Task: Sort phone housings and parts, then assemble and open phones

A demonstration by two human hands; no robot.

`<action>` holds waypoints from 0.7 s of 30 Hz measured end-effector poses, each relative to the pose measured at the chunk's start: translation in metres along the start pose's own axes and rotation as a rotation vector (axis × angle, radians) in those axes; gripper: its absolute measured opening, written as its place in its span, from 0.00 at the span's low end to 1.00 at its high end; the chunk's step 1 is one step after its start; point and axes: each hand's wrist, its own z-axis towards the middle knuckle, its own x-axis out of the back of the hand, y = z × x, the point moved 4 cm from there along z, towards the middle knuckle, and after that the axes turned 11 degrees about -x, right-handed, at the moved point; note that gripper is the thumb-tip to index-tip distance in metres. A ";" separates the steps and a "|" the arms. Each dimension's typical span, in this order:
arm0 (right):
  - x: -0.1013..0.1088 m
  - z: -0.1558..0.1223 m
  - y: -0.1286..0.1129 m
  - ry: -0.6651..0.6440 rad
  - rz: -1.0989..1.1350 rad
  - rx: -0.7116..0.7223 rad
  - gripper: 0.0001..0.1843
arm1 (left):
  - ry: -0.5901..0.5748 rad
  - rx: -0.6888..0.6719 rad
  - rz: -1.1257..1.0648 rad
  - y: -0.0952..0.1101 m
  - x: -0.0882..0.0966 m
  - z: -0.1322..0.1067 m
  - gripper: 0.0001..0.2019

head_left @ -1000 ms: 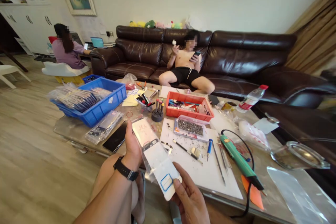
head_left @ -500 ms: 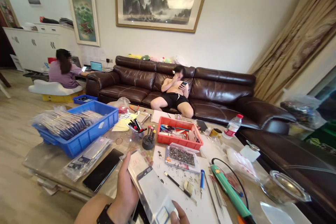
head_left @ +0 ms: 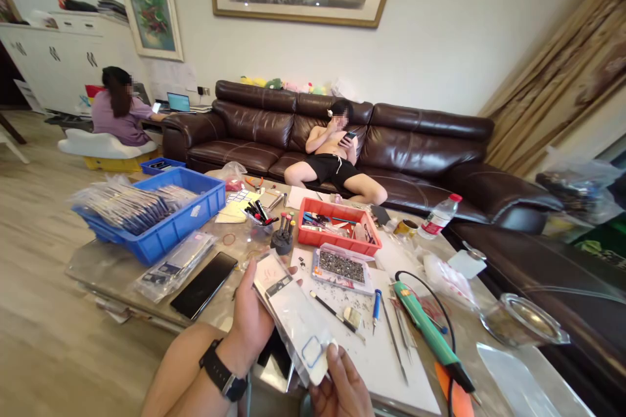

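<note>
A clear plastic bag with a flat white phone panel inside is held between my two hands. It is tilted and has a dark strip near its far end and a blue-outlined label near its close end. My left hand, with a black watch on the wrist, wraps round the far left side of the bag. My right hand pinches its near lower corner between thumb and fingers. Below the bag, partly hidden, is a dark, shiny flat thing. A black phone lies on the table left of my left hand.
A blue bin holds many bagged parts. A red tray holds tools, near a box of small screws. A brush, a blue screwdriver, tweezers and a green soldering iron lie to the right. Two people sit beyond the table.
My head view has tipped down a little, so the scene sits higher. Both hands still hold the bag, and more of my right hand shows at its lower corner.
</note>
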 end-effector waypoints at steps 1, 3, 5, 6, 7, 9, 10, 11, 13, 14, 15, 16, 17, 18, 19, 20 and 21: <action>-0.001 0.000 -0.001 0.009 0.014 -0.010 0.29 | -0.010 -0.009 0.011 -0.001 -0.001 -0.001 0.13; -0.002 0.002 -0.003 0.019 0.036 -0.032 0.30 | -0.030 -0.017 0.041 -0.002 -0.002 -0.002 0.15; -0.002 0.005 -0.004 0.030 0.058 -0.049 0.33 | -0.047 -0.016 0.072 -0.003 -0.002 -0.003 0.17; -0.002 0.006 -0.004 0.039 0.069 -0.051 0.33 | -0.061 -0.013 0.080 -0.004 -0.002 -0.003 0.18; -0.002 0.007 -0.005 0.046 0.080 -0.043 0.34 | -0.078 -0.006 0.081 -0.005 -0.002 -0.003 0.18; -0.001 0.007 -0.007 0.058 0.089 -0.003 0.32 | -0.107 0.011 0.082 -0.006 -0.002 -0.002 0.20; -0.001 0.007 -0.009 0.061 0.088 0.022 0.31 | -0.121 0.016 0.087 -0.006 -0.002 -0.002 0.22; 0.000 0.006 -0.011 0.062 0.084 0.040 0.29 | -0.135 0.017 0.098 -0.007 -0.002 -0.002 0.25; 0.001 0.005 -0.014 0.075 0.083 0.054 0.29 | -0.171 0.007 0.136 -0.007 -0.003 -0.004 0.32; 0.002 0.005 -0.016 0.085 0.092 0.044 0.30 | -0.194 0.003 0.164 -0.007 -0.003 -0.005 0.36; 0.004 0.006 -0.018 0.091 0.109 0.029 0.31 | -0.216 0.004 0.192 -0.007 -0.004 -0.007 0.40; 0.005 0.008 -0.020 0.090 0.131 0.011 0.32 | -0.233 0.006 0.221 -0.008 -0.004 -0.009 0.43; 0.007 0.010 -0.022 0.086 0.158 -0.011 0.32 | -0.242 0.008 0.251 -0.008 -0.004 -0.011 0.47; 0.008 0.012 -0.024 0.082 0.187 -0.036 0.32 | -0.244 0.007 0.279 -0.009 -0.004 -0.013 0.50; 0.009 0.015 -0.025 0.076 0.216 -0.059 0.32 | -0.242 -0.001 0.303 -0.009 -0.004 -0.014 0.52; 0.010 0.017 -0.026 0.073 0.241 -0.075 0.33 | -0.239 -0.016 0.322 -0.009 -0.003 -0.014 0.54; 0.011 0.018 -0.026 0.074 0.258 -0.085 0.33 | -0.238 -0.033 0.337 -0.010 -0.003 -0.014 0.54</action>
